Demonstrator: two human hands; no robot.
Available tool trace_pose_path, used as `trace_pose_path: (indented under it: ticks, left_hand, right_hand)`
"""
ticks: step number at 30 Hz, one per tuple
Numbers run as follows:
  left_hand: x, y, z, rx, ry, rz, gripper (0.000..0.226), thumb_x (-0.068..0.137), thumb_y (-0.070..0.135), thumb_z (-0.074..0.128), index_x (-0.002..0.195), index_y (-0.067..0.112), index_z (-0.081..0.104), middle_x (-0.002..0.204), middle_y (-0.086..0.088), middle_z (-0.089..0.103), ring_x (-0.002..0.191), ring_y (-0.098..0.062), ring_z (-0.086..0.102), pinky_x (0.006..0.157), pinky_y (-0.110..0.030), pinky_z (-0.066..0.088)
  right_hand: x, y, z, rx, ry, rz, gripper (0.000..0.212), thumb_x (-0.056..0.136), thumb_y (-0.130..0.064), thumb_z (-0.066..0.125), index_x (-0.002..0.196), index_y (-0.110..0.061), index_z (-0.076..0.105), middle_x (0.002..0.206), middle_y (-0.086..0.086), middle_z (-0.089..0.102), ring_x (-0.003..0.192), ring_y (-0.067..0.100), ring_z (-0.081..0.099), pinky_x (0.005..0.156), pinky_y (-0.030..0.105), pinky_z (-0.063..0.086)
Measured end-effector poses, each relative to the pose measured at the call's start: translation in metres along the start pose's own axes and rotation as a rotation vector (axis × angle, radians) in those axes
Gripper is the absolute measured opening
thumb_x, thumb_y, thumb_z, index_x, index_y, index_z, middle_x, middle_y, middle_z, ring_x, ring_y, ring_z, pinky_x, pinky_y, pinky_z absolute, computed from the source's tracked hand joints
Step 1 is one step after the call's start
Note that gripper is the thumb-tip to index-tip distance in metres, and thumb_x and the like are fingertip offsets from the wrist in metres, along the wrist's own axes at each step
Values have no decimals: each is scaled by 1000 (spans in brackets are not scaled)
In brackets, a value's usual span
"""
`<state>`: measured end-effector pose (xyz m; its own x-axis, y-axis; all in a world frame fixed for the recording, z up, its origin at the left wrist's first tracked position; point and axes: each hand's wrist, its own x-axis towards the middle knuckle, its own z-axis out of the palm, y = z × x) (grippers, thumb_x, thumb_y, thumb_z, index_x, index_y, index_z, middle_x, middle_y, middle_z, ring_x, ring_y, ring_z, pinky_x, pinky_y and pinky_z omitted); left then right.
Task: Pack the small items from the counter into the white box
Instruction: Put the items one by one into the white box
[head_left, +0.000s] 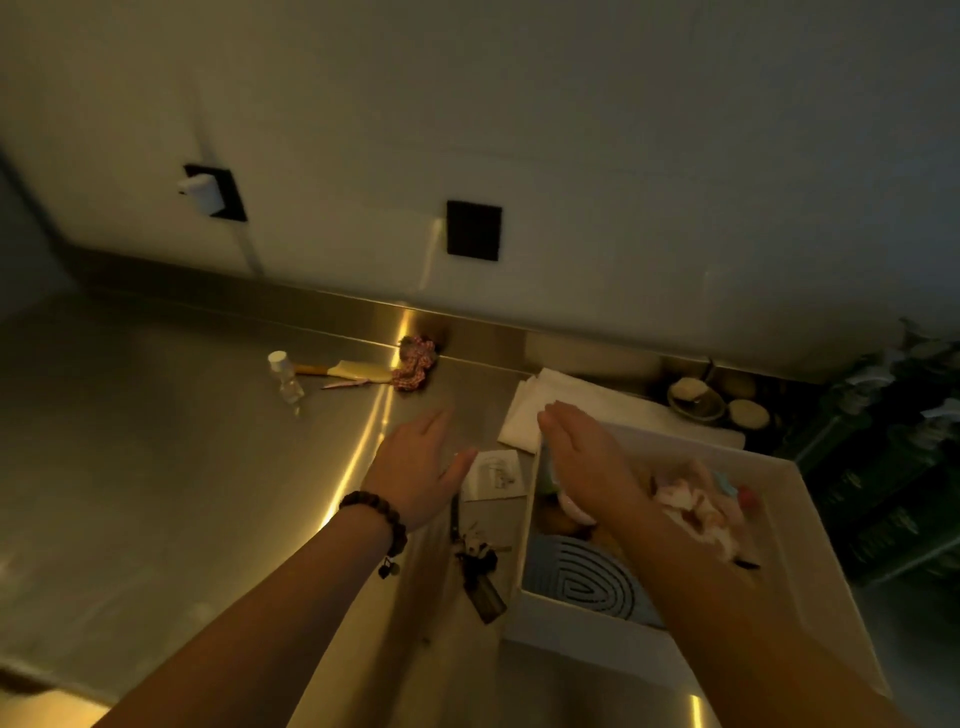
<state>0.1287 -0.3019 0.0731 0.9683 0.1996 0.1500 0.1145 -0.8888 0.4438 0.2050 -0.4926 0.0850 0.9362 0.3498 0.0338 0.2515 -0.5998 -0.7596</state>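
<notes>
above the counter (156, 467) – both hands flat, holding nothing.

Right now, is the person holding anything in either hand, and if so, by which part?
Nothing is held. The left hand hovers open over the counter, and the right hand is flat and open above the white box, fingers straight.

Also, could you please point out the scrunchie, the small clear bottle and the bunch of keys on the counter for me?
scrunchie (414, 362), head view, on the middle of its gathered fabric.
small clear bottle (289, 383), head view, on its clear body below the white cap.
bunch of keys (478, 566), head view, on the dark cluster at its middle.
</notes>
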Motion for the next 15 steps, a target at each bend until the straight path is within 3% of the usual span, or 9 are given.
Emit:
trace_pose_path:
  ticks: [2,6,10,15]
  left_hand:
    - [-5,-15,-10,23,11,-16,64,92,53,37,145,20,26,149,-4,32,135,-20,29,113,-38,23]
    - [-13,-54,-32,66,14,-51,64,92,54,36,145,19,25,150,-3,31,136,-19,28,113,-39,23]
    - [-7,-111,-46,131,-2,-68,66,92,56,33,145,19,24,151,-4,29,136,-19,28,113,-37,22]
    - [18,-195,-55,106,-30,-110,68,90,59,32,144,19,26,147,-2,35,132,-19,34,110,-37,23]
  right_hand:
    - [3,-11,14,-60,-17,-50,55,96,-48,37,142,-18,37,151,1,33,139,14,26,109,30,15]
    - [12,-34,49,-260,-49,-212,54,97,-44,40,142,-15,37,152,5,30,141,17,20,105,26,12]
    - [28,-54,99,-333,-61,-201,55,95,-44,44,142,-16,37,157,6,19,144,20,12,113,33,12]
    - [65,-70,176,-396,-99,-113,60,92,-46,48,144,-16,36,158,8,14,144,24,11,114,32,12]
